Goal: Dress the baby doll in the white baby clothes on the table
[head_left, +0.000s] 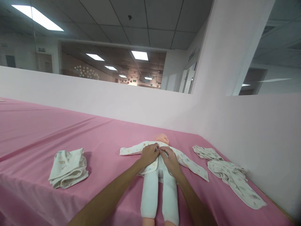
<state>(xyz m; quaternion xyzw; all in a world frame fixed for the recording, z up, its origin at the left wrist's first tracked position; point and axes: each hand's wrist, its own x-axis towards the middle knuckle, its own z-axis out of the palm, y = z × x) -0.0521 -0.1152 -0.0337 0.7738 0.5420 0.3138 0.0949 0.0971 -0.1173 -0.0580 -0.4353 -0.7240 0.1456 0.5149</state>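
Top pinched at a doll's chest

On the pink cover [105, 135], a folded cloth [68, 169] is set at left. Mid-cover, the doll [162, 138] is laid, dressed in the patterned top [150, 168], whose front is pinched by the fingertips of the left hand [150, 153] and right hand [169, 158]. At right, patterned garments [235, 179] are left by the wall [258, 135].

Pink tablecloth [103, 157]: passable between folded garment [68, 169] and left sleeve [131, 150]; narrower between right sleeve [194, 167] and loose garments [235, 179].
Doll's shirt front [150, 168]: crowded by left hand [150, 154] and right hand [170, 159].
White wall [141, 108]: blocks far and right edges.
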